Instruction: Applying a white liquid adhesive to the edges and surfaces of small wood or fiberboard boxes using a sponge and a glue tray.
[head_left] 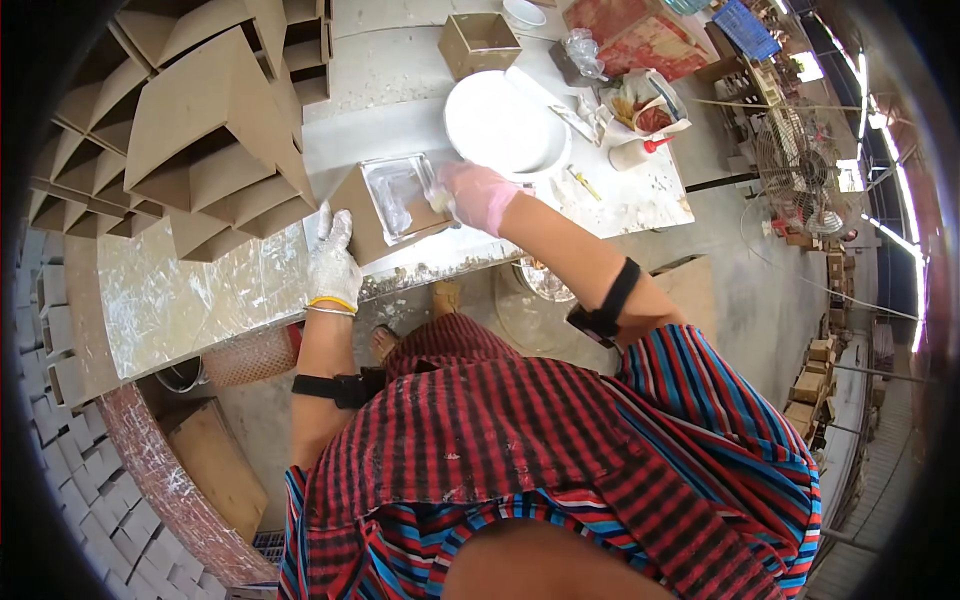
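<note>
On the table edge in front of me lies a brown cardboard box (370,222), its facing end framed by a pale rim and smeared with a whitish wet coat. My left hand (335,262), in a white knit glove, holds the box at its left side, fingers against the board. My right hand (478,196), in a pink glove, is closed and blurred by motion at the right edge of the coated end. From its fingers sticks what looks like a small brush (437,198), also blurred. Just beyond the right hand stands a round white tub (500,115).
Open brown boxes (215,130) are stacked high at the left. Beyond the tub sits another open box (480,45). A white bottle with a red tip (635,152) and a bag (648,105) are at the right. A fan (800,160) stands farther right.
</note>
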